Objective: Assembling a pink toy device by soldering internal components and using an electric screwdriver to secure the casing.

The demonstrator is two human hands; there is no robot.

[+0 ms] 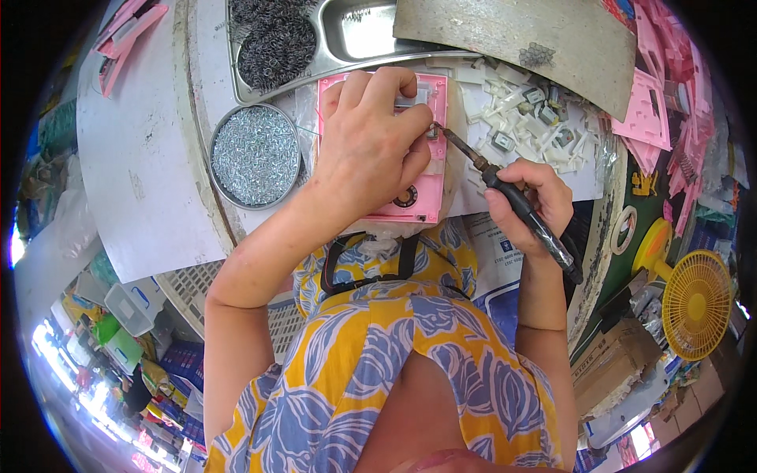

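At the right a fan (698, 303) is seen, with a pale ring (617, 236) placed just beside its base and a carton (621, 360) set below, while at the left a clear bin (132, 309) is kept near a perforated panel (180, 285).

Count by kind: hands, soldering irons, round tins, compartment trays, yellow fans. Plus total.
Left hand and right hand: 2
Soldering iron: 1
Round tin: 1
Compartment tray: 1
Yellow fan: 1
Total: 6
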